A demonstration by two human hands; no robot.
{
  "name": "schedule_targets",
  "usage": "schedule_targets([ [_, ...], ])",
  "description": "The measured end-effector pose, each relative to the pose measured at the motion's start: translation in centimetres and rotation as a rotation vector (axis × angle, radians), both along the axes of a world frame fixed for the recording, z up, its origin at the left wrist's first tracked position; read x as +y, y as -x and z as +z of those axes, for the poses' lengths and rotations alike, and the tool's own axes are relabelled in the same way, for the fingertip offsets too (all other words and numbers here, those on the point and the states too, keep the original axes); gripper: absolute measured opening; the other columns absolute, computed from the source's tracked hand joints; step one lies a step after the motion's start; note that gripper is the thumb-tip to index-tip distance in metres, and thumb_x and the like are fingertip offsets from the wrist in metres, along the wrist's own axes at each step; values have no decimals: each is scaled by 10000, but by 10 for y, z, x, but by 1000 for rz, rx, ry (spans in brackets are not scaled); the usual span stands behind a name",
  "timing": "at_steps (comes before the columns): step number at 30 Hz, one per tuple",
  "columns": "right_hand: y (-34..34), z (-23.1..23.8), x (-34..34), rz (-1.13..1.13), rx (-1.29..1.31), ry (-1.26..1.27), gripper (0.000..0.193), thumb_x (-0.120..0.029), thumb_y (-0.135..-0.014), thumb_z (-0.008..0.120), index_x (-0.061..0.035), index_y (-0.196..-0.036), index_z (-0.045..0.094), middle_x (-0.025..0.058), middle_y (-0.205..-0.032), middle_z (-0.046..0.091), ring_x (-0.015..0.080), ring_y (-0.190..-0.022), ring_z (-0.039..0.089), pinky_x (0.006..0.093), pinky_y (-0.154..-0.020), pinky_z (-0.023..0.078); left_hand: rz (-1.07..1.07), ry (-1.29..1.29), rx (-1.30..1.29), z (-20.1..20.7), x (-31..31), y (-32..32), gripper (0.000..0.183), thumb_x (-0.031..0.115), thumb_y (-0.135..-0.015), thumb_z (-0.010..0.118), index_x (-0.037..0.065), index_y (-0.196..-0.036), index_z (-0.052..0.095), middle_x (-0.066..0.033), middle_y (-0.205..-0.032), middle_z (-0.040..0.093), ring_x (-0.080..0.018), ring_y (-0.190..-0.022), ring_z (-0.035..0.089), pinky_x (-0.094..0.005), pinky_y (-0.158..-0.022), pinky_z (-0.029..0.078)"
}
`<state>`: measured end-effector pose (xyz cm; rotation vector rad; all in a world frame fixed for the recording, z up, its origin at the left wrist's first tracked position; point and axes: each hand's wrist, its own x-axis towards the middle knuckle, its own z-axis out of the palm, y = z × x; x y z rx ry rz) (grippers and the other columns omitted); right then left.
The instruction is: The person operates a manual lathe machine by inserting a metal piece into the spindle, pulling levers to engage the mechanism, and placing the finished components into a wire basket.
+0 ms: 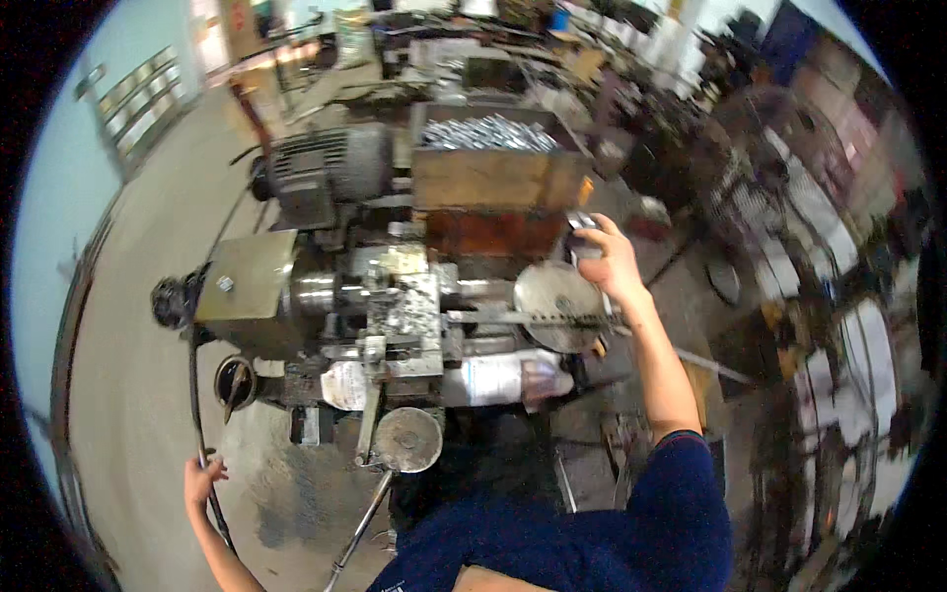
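Note:
My left hand [202, 481] is at the lower left, its fingers curled loosely around a long dark lever [194, 400]. The lever runs down from a round dark hub [175, 301] on the machine's left end. Further up and to the right, my right hand [610, 259] is closed on a small shiny metal piece [580, 220]; blur hides its exact kind. Below that hand lies a large round metal disc [557, 296]. Between my hands stands a metalworking machine with a greyish-yellow housing [245, 276] and a worn, speckled metal block [405, 318] at its middle.
A box [503, 178] heaped with shiny metal parts [488, 133] stands behind the machine, beside a ribbed motor [330, 163]. A smaller round plate [408, 440] and a slanting metal rod [357, 531] are close to me. At the right stands a large fan [760, 163].

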<state>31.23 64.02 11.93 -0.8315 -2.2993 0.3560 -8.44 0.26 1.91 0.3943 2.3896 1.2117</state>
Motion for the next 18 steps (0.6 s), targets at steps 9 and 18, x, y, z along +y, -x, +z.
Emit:
schedule_targets([
  [9, -368, -147, -37, -908, 1, 79, 279, -165, -632, 550, -27, -848, 661, 157, -791, 636, 255, -719, 626, 297, -629, 465, 275, -240, -299, -92, -63, 60, 446, 333, -785, 650, 50, -1094, 500, -28, -708, 510, -156, -596, 507, -334, -589, 472],
  [18, -507, -250, -129, -1474, -263, 681, 303, -267, -592, 623, -18, -763, 648, 215, -905, 620, 317, -909, 593, 370, -800, 470, 443, -59, -293, -84, -43, 50, 488, 341, -785, 644, 51, -1142, 482, -31, -731, 513, -160, -619, 514, -331, -584, 464],
])
